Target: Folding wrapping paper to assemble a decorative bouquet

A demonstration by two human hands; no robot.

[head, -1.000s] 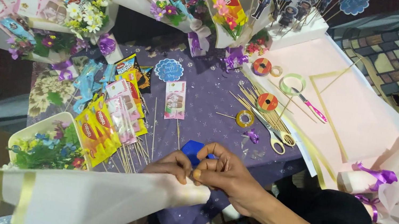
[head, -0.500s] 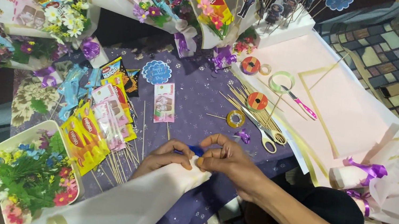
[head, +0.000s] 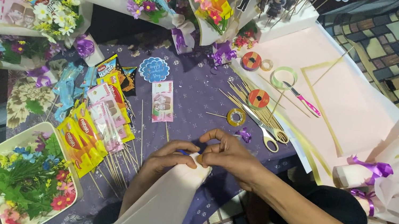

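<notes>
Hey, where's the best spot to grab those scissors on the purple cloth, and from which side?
Take the scissors by their yellowish handle loops, at the lower right end near the pink sheet. Come from above on that side: the blades point up-left beside the skewers, while the loops lie flat and open.

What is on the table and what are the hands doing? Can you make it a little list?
left hand: pinching the top of a white paper cone, a bit of something blue under its fingers
right hand: touching the left hand at the cone's top
scissors: lying on the purple cloth, beyond the hands
wooden sticks: in a heap by the tape rolls
flowers: in a white tray, near left
pink paper: spread out on the right
</notes>
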